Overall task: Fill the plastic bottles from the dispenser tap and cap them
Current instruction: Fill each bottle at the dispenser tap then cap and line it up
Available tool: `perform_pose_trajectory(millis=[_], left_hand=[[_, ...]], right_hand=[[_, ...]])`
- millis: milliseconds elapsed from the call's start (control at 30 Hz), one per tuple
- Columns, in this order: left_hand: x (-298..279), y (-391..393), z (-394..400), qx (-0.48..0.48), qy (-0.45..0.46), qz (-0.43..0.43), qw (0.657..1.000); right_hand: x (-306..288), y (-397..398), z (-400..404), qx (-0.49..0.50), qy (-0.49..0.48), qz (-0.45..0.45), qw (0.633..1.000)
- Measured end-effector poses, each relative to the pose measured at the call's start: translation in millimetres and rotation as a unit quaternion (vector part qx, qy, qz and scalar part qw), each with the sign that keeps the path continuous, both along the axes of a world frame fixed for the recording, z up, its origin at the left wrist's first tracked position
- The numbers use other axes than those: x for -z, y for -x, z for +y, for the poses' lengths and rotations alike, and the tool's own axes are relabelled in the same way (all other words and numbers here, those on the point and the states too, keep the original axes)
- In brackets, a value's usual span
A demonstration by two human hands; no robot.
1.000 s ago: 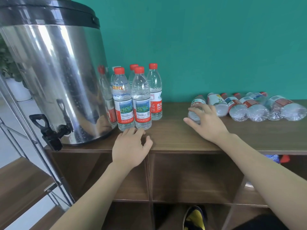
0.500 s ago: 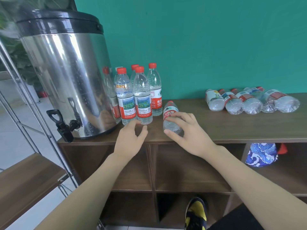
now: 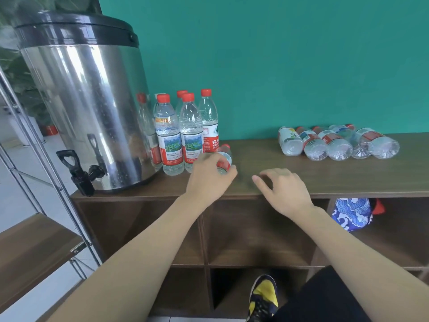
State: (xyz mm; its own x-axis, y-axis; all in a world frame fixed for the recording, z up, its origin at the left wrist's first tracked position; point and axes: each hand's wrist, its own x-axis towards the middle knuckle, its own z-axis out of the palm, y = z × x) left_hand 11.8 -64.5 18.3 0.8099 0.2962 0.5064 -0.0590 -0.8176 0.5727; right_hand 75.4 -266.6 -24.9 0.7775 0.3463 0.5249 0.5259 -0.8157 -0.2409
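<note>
Head view puts our left fingers [image 3: 228, 171] curled round the low end of an empty bottle [image 3: 224, 156] that lies tilted on the bench [image 3: 301, 180], red cap pointing away from us, just beside the standing group. Our left hand [image 3: 206, 180] covers most of the bottle, so we cannot tell how firm the grip is. Our right fingers [image 3: 261, 180] hang loosely bent over the bench and hold nothing; our right hand [image 3: 287, 190] sits apart from the bottle.

Outward from there, five or so capped bottles [image 3: 178, 135] stand upright against the steel dispenser [image 3: 88, 101], and we judge these to be the finished ones, filled and capped. Its black tap [image 3: 79, 173] overhangs the left end of the bench with nothing under it. At the far right five empties [image 3: 336, 144] lie on their sides in a row. So we reckon the job is near half done: the bottle in hand has yet to be uncapped, filled and capped, and five more wait.

Half a second ago our right hand held this bottle and our left rested on the bench edge before the standing group. Now the left has taken it over and the right has let go and drawn back to the right. The row of empties is unchanged.
</note>
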Motion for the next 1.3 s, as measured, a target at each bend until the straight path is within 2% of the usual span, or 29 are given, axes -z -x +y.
perform_pose_trajectory(millis=[100, 233, 333, 400, 533, 600, 633, 733, 833, 967, 1133, 1300], left_hand=[[10.3, 1.9, -1.4, -0.018, -0.029, 0.058, 0.998], [17.6, 30.5, 18.8, -0.010, 0.028, 0.002, 1.000], [25.7, 70.0, 39.7, 0.027, 0.085, -0.021, 0.996], [33.6, 97.3, 56.5, 0.054, 0.101, -0.043, 0.992], [50.1, 134.8, 94.7, 0.095, 0.138, -0.071, 0.983], [56.1, 146.1, 114.2, 0.100, 0.146, -0.065, 0.982], [57.6, 150.3, 124.4, 0.096, 0.145, -0.050, 0.983], [55.1, 157.8, 152.6, 0.056, 0.128, 0.020, 0.990], [57.6, 158.2, 170.5, 0.015, 0.100, 0.048, 0.994], [73.5, 160.0, 179.0, -0.003, 0.136, 0.042, 0.990], [91.5, 167.4, 195.8, -0.018, 0.075, 0.036, 0.996], [93.5, 172.7, 206.5, -0.021, 0.051, 0.024, 0.998]], right_hand=[[3.7, -1.0, 3.9, 0.001, -0.005, -0.021, 1.000], [4.2, 5.3, 28.3, -0.044, -0.062, 0.027, 0.997], [-5.0, 10.6, 55.1, -0.090, -0.158, 0.089, 0.979], [-17.1, 15.0, 76.1, -0.117, -0.237, 0.149, 0.953], [-33.2, 21.1, 124.4, -0.203, -0.357, 0.270, 0.871], [-34.9, 23.4, 146.6, -0.242, -0.405, 0.300, 0.829], [-34.8, 25.3, 157.0, -0.258, -0.411, 0.303, 0.821], [-32.4, 38.6, 188.0, -0.303, -0.325, 0.269, 0.854], [-26.7, 63.2, 216.2, -0.348, -0.221, 0.248, 0.877], [-15.4, 81.4, 237.1, -0.382, -0.153, 0.229, 0.882], [-11.3, 77.8, 243.1, -0.363, -0.047, 0.177, 0.914], [-9.5, 80.4, 256.2, -0.359, -0.044, 0.179, 0.915]])
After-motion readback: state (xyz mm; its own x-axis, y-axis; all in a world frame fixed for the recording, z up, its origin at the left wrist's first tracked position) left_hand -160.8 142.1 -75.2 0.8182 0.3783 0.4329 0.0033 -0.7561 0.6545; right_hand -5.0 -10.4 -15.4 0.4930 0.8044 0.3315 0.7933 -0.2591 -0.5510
